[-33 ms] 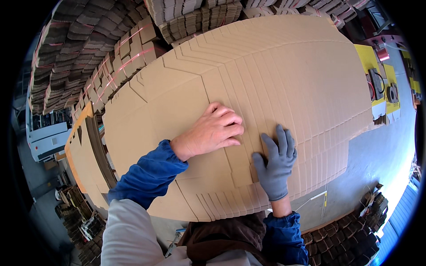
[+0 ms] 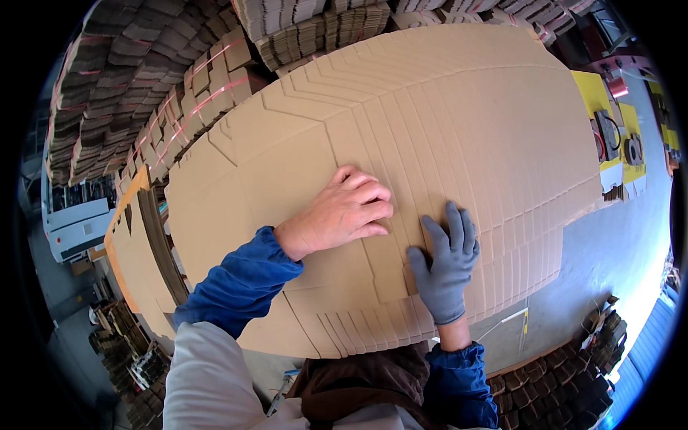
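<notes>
Brown cardboard sheets [image 2: 502,129] lie fanned out and overlapping in front of me, their edges making a row of narrow steps through the middle. My left hand [image 2: 344,211] is bare and rests on the sheets left of this row. Its fingers are bent and slightly apart, with the tips against the stepped edges; nothing shows in its grasp. To its right, my right hand [image 2: 448,265], in a grey glove, lies on the sheets with fingers spread and thumb out. Blue sleeve covers reach down both forearms.
Tall bundled stacks of folded cardboard [image 2: 115,86] rise at the far left, with more stacks [image 2: 308,36] behind the sheets. At right stand yellow panels [image 2: 591,93] and a roll of tape [image 2: 633,152]. More cardboard bundles [image 2: 552,387] sit low at the near right.
</notes>
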{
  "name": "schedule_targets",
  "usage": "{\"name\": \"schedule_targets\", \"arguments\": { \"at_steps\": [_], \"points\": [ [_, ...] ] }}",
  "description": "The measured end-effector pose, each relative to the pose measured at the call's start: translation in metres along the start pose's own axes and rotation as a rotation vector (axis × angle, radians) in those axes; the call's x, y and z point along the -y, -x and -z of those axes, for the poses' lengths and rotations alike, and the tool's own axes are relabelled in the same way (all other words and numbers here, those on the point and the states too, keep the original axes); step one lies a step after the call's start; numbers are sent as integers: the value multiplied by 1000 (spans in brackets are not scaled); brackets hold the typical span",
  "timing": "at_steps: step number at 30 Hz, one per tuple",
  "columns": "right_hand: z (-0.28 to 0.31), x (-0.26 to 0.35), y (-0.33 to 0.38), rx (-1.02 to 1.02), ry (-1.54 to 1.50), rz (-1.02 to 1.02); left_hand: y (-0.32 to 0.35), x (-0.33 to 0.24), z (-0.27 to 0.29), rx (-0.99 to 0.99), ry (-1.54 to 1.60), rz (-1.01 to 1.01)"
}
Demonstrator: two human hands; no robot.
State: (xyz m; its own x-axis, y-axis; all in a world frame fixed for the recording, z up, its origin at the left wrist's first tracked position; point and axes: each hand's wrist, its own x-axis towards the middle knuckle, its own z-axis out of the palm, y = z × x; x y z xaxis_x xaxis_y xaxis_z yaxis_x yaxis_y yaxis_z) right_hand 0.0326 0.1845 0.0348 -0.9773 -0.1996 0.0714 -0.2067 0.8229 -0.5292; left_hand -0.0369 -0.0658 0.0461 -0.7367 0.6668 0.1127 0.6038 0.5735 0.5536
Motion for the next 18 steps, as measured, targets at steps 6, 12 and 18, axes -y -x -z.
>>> {"name": "schedule_targets", "arguments": {
  "at_steps": [6, 12, 18],
  "points": [
    [0, -1, 1, 0, 14, -3, 5, 2, 1, 39, 9, 16],
    [1, 0, 1, -4, -4, 0, 7, 5, -4, -23, -52, -12],
    [1, -1, -1, -25, -2, 9, 7, 7, -6, -15, -54, 0]
  ]
}}
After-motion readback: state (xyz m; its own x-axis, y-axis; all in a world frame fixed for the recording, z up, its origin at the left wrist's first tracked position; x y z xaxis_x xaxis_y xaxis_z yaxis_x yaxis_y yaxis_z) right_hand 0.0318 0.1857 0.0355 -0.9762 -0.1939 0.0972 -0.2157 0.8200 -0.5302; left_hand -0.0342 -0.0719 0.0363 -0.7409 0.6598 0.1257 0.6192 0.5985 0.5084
